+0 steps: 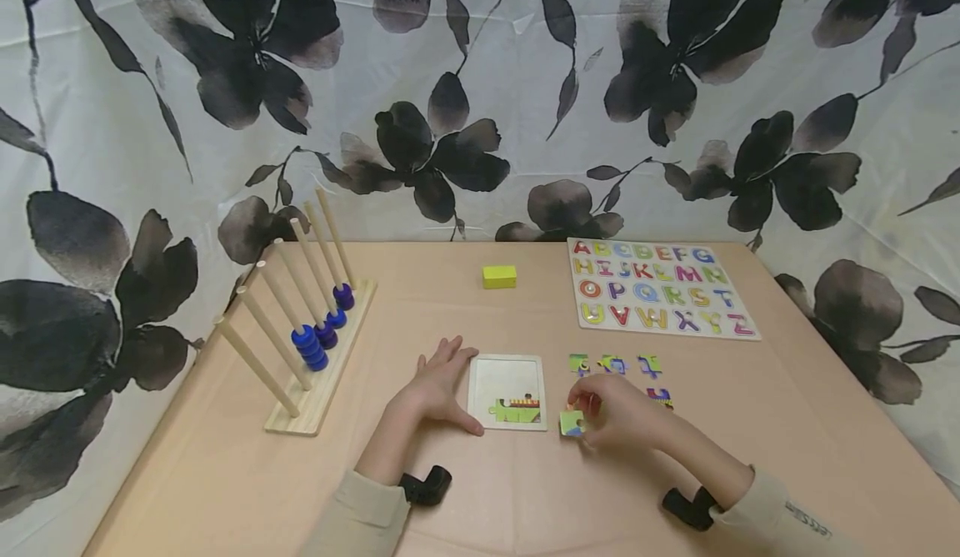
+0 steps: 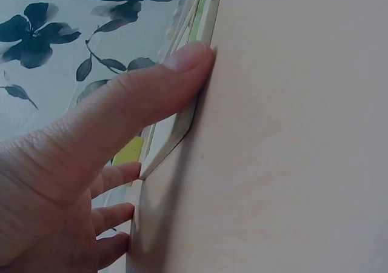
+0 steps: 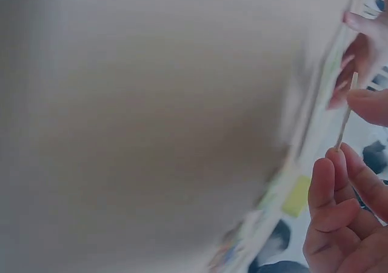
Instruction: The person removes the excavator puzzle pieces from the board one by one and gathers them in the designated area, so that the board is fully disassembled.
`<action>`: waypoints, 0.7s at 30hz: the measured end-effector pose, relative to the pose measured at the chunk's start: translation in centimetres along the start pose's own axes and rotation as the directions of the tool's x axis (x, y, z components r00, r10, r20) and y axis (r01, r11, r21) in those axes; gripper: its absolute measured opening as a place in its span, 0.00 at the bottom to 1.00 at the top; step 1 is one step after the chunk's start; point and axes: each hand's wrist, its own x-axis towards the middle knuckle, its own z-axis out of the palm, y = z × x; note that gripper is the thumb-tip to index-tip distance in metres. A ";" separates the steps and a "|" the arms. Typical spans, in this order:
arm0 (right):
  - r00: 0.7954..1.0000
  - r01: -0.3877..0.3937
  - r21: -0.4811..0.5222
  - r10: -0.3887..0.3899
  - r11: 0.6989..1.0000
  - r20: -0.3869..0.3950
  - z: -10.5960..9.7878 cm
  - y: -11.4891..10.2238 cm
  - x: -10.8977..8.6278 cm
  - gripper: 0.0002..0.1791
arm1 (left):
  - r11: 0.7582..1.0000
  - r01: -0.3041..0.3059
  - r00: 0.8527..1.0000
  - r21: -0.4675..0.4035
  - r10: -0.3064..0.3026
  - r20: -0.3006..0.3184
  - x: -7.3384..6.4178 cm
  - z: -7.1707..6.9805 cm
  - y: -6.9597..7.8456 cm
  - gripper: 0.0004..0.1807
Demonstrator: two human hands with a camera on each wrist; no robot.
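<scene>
A square white puzzle tray [image 1: 501, 375] lies on the table, with joined puzzle pieces [image 1: 517, 410] along its lower right showing a green shape. My left hand [image 1: 441, 390] lies at the tray's left side, fingers spread and fairly straight. In the left wrist view, its thumb [image 2: 182, 67] rests on the tray's edge. Just right of the tray, my right hand [image 1: 618, 411] pinches a puzzle piece [image 1: 572, 424], green and blue on its face. The right wrist view shows that piece edge-on [image 3: 345, 118] between thumb and fingers. Several loose puzzle pieces [image 1: 612, 364] lie beyond the right hand.
A wooden peg stand [image 1: 330, 390] with blue rings [image 1: 309, 348] on some pegs stands at the left. Toward the back are a yellow block [image 1: 498, 277] and an alphabet board [image 1: 660, 290]. Flowered cloth [image 1: 525, 82] hangs behind the table.
</scene>
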 end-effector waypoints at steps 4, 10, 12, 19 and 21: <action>1.000 0.013 -0.015 -0.013 1.000 -0.002 0.1 1.0 -1.1 0.18 | 1.000 0.002 1.000 -0.001 -0.002 0.002 -0.1 -0.1 0.2 0.62; 1.000 -0.017 -0.010 0.017 1.000 0.025 0.3 1.7 -1.7 0.18 | 1.000 -0.008 1.000 -0.003 0.008 0.003 0.1 0.1 0.1 0.62; 0.999 -0.032 -0.012 0.033 0.999 0.032 0.3 1.9 -1.8 0.18 | 1.000 -0.011 1.000 0.001 0.011 0.007 0.2 0.2 0.1 0.62; 0.997 -0.060 0.006 0.060 0.998 0.051 0.3 2.0 -1.7 0.19 | 1.000 0.000 1.000 0.009 0.000 0.001 0.2 0.1 0.0 0.62; 0.997 -0.053 0.009 0.052 0.999 0.048 0.3 2.0 -1.6 0.19 | 1.000 0.000 1.000 0.011 0.000 0.001 0.1 0.1 -0.1 0.62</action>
